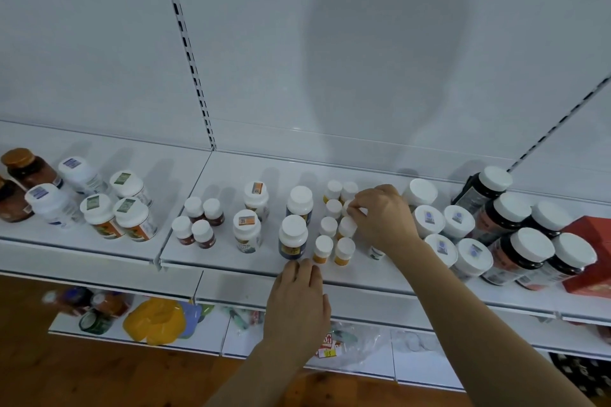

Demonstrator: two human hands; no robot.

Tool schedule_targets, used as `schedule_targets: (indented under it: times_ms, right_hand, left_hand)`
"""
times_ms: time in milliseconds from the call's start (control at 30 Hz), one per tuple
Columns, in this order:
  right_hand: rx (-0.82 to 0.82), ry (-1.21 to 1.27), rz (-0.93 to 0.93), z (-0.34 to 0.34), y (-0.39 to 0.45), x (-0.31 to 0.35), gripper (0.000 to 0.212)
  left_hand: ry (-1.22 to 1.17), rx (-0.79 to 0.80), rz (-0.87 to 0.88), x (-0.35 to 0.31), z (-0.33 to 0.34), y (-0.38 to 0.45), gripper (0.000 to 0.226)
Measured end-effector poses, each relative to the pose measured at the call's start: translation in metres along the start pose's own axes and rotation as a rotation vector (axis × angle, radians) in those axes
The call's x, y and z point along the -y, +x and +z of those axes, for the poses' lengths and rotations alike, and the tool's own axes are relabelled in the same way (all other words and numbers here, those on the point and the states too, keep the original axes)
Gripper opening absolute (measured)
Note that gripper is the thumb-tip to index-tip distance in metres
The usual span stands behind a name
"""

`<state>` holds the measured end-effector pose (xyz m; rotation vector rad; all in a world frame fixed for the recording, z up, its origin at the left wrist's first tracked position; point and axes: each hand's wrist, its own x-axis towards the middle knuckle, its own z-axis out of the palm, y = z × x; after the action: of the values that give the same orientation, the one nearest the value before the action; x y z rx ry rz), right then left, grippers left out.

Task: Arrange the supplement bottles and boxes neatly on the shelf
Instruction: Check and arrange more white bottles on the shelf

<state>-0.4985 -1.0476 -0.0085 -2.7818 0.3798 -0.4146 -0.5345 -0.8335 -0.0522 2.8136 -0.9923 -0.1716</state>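
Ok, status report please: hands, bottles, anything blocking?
Right hand pinches small yellow bottle. Left hand rests open on shelf edge. Bottles upright in two columns. Nothing blocking.

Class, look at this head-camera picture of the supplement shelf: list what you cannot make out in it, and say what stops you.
- Bottle under the right hand: the hand covers it, so it is hidden.
- Labels on the small white-capped bottles: too small to read.
- Red box: cut off by the right edge.
- Lower shelf items: blurred, partly behind the left hand.
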Motion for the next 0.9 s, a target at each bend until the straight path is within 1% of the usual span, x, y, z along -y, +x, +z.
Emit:
schedule_targets:
  times_ms: [67, 133, 233, 333, 433, 500, 567, 633, 733, 900]
  right_hand:
    - [-0.075, 0.015, -0.027, 0.0, 0.004, -0.004, 0.007]
    - [-0.118, 0.02, -0.043, 0.0, 0.013, -0.004, 0.006]
    - [-0.086, -0.004, -0.082, 0.001, 0.031, 0.004, 0.01]
    - [0.052, -0.04, -0.141, 0.003, 0.049, 0.013, 0.021]
    - [0.249, -0.066, -0.107, 0.001, 0.065, 0.016, 0.021]
    - [0.31, -0.053, -0.053, 0.001, 0.07, 0.016, 0.018]
    - [0.333, -0.058, -0.004, 0.0, 0.072, 0.016, 0.018]
    - [0.328, -0.081, 0.008, 0.001, 0.073, 0.016, 0.017]
    - [0.275, -0.083, -0.029, 0.001, 0.072, 0.015, 0.017]
    - [0.098, 0.082, -0.035, -0.02, 0.06, 0.018, 0.014]
  left_hand:
    - [-0.019, -0.017, 0.0, 0.002, 0.001, 0.001, 0.053]
    - [-0.044, -0.026, 0.005, 0.003, 0.002, 0.002, 0.052]
    - [-0.069, -0.021, 0.011, 0.005, 0.005, 0.003, 0.049]
    - [-0.064, -0.044, 0.014, 0.008, 0.008, 0.002, 0.045]
    - [-0.072, -0.093, 0.026, 0.011, 0.013, 0.001, 0.043]
    - [-0.075, -0.122, 0.026, 0.01, 0.011, 0.0, 0.043]
    - [-0.065, -0.141, 0.021, 0.01, 0.011, 0.0, 0.044]
    - [-0.073, -0.129, 0.011, 0.01, 0.01, 0.0, 0.046]
    - [-0.1, -0.13, 0.019, 0.01, 0.01, -0.001, 0.048]
    - [-0.127, -0.114, 0.04, 0.013, 0.004, -0.003, 0.04]
